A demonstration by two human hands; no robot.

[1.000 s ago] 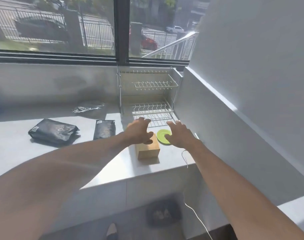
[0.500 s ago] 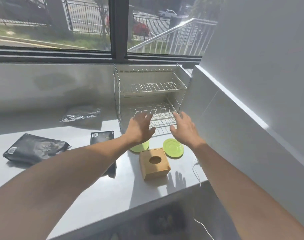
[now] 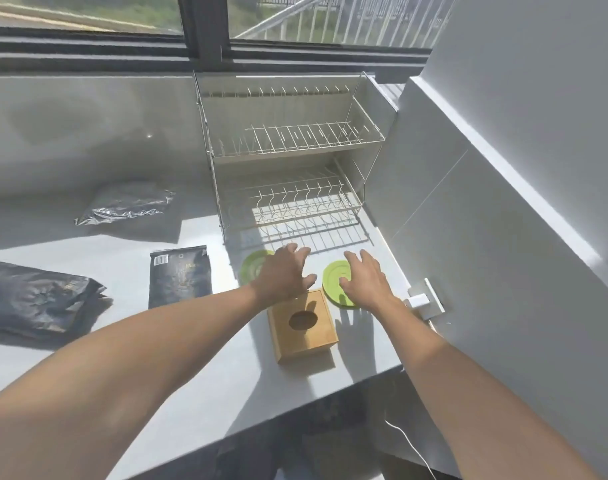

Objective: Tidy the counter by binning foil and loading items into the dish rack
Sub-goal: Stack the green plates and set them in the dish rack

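Hovered with left hand (image 3: 281, 275) over one green plate (image 3: 252, 268), grip spread, holding nothing. Reached with right hand (image 3: 364, 280) above second green plate (image 3: 332, 277), grip likewise spread, before dish rack (image 3: 288, 150)

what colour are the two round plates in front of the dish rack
Both round plastic plates are lime green, clearest in the head view.

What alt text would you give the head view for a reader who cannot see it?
Two bare hands reach over a grey counter: the left hand open above one green plate, the right hand open over another green plate. Behind them stands an empty two-tier wire dish rack; a wooden box, dark bags and crumpled foil lie nearby.
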